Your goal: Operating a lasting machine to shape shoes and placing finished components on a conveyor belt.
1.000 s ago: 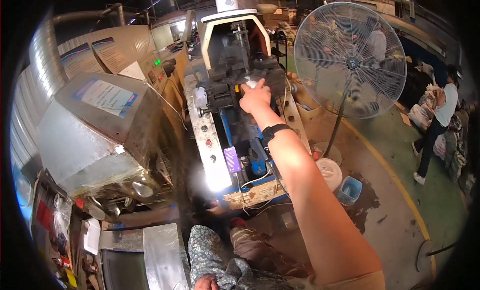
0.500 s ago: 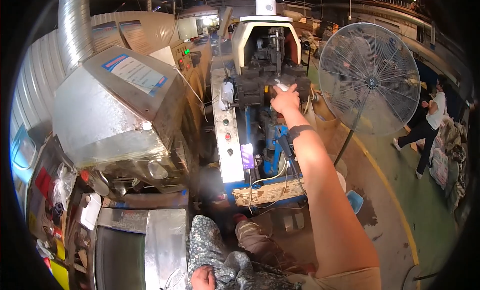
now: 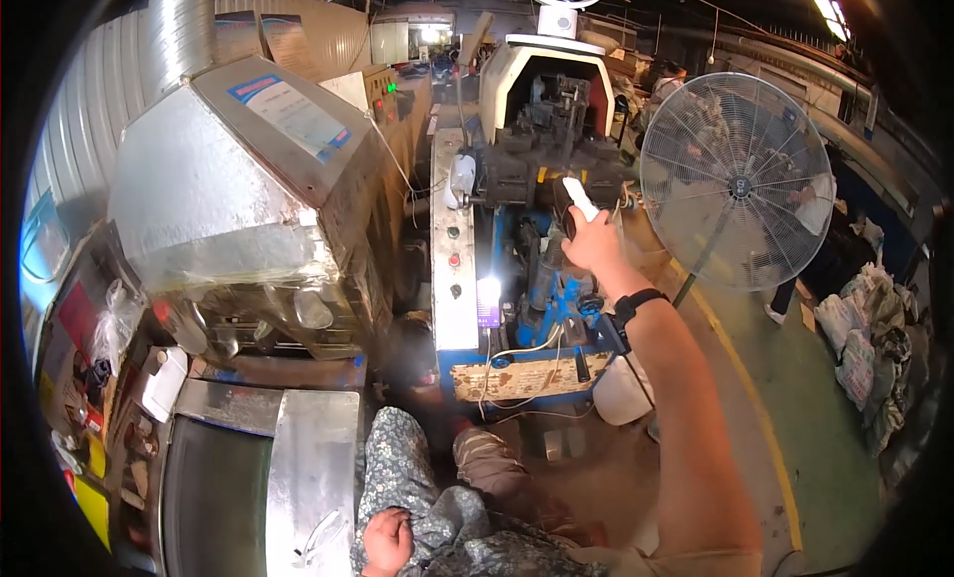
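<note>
My right hand (image 3: 594, 241) is nearly closed, and it has hold of the near end of a white piece (image 3: 578, 197). This piece is before the machine (image 3: 519, 171), at the right part of its dark blocks. Its long axis goes from my fingers toward the far side, leaning a little to the left. The place is dim, so I am not sure whether its far end touches the blocks. My left hand (image 3: 388, 539) is well apart, on the near side, resting over the flowered cloth (image 3: 396, 468); its fingers are curled, and I cannot tell if something is inside. The fan (image 3: 737, 184) stands to the right.
</note>
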A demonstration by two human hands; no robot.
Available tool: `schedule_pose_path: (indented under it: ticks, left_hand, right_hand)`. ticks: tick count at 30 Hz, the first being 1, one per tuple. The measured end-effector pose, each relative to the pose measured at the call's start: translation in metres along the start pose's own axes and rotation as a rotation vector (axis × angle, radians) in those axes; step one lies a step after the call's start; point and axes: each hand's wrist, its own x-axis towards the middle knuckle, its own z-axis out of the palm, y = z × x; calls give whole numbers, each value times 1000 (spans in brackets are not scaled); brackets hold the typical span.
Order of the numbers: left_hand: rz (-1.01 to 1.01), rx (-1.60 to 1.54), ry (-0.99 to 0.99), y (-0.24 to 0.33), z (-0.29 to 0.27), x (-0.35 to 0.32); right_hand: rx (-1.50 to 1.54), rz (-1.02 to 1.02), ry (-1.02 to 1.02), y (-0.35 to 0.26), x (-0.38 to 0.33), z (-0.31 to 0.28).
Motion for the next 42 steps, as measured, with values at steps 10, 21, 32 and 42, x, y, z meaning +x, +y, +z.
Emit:
schedule_pose_path:
  ticks: [10,21,32,42]
  left_hand:
    - [-56,-72,-45,-3,-1,-4]
    - [-199,-804,290,63,-21,137]
    - [-439,-1306,166,88,-107,86]
    - [-169,-1151,-235,82,-116,84]
  right_hand:
    - [325,-136,602,-7,-52,31]
    - [1024,-825,241,-118,-291,26]
    - [1450,-912,-707,-187,-337,-12]
    - [1390,-1057,-943,-181,-336,-25]
